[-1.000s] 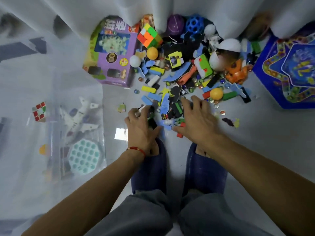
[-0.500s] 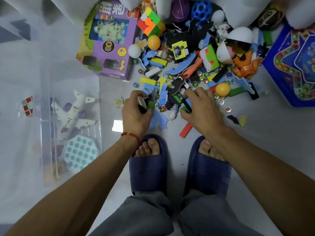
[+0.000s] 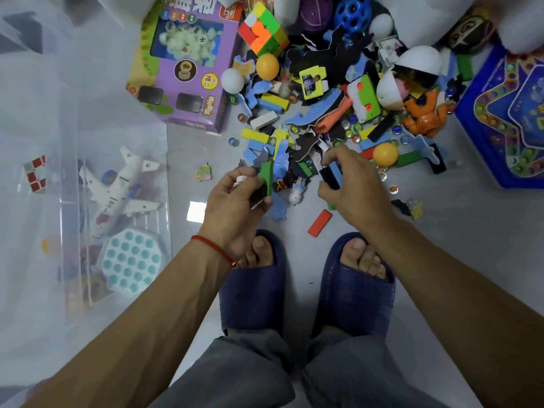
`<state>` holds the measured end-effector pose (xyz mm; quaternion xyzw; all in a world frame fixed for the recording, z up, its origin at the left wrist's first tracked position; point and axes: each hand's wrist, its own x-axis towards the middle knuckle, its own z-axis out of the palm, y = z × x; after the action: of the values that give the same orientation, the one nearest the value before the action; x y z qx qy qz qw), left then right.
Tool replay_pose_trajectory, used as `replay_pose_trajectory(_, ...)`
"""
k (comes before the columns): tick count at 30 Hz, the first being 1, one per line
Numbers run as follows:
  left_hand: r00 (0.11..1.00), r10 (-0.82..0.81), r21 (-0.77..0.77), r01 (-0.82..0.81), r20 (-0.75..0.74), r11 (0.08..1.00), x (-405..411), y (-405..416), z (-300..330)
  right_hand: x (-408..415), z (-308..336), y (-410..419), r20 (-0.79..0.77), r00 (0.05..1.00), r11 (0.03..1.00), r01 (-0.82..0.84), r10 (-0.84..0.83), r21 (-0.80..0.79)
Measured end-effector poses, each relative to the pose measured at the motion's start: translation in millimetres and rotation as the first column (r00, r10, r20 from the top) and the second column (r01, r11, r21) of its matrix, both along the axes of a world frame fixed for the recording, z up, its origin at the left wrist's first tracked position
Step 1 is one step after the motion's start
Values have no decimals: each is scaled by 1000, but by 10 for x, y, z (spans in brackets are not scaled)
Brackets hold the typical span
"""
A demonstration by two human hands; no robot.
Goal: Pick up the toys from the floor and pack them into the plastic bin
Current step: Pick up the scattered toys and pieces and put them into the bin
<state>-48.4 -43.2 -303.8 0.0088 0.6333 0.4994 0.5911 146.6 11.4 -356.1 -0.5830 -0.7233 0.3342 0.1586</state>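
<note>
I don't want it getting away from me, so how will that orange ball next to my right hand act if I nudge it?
The orange ball looks smooth and round, so it would probably roll off across the floor. It seems light, like table tennis balls.

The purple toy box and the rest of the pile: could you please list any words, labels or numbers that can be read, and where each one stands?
"象棋" in large white characters, cut off by the frame's top edge, on the purple box.
Round stickers and small print on the same box: too small to read.
Yellow-and-black card: print blurred, unreadable.
Blue star board: only patterns visible, no readable text.
</note>
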Motion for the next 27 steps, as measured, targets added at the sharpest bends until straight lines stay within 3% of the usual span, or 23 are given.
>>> replay_pose_trajectory(3, 942, 117, -63, -102, 315, 993, 62, 36, 21, 100, 92, 26, -210, 963, 982, 149, -171, -118)
replay_pose_trajectory(6, 883, 148, -89, -120, 445, 989, 119, 61, 3, 167, 126, 12, -326, 884, 937, 277, -335, -214)
replay_pose_trajectory(8, 852, 123, -67, -103, 510, 992, 162, 84, -18, 156, 199, 8, -459, 718, 836, 326, -523, -442)
replay_pose_trajectory(11, 809, 84, -22, -87, 582, 996, 199, 112, -40, 130, 362, 33, -523, 355, 612, 218, -775, -760)
replay_pose_trajectory(14, 795, 36, 23, -62, 606, 998, 238, 113, -7, 153, 469, 36, -477, 83, 480, 17, -875, -877)
replay_pose_trajectory(16, 793, 23, 35, -55, 609, 998, 259, 84, 81, 172, 558, -6, -453, 16, 450, -89, -891, -889)
replay_pose_trajectory(18, 788, 27, 38, -64, 615, 997, 249, 49, 219, 178, 708, -42, -460, 41, 447, -169, -887, -878)
replay_pose_trajectory(20, 805, 15, 41, -48, 593, 998, 194, -19, 430, 161, 937, -83, -483, 141, 449, -215, -864, -867)
replay_pose_trajectory(24, 857, -14, 93, -39, 516, 995, -92, -243, 1069, -161, 1621, -84, -547, 434, 532, -168, -716, -830)
replay_pose_trajectory(27, 895, 43, 160, -126, 444, 979, -473, -510, 1618, -659, 2250, -84, -577, 666, 616, -220, -472, -757)
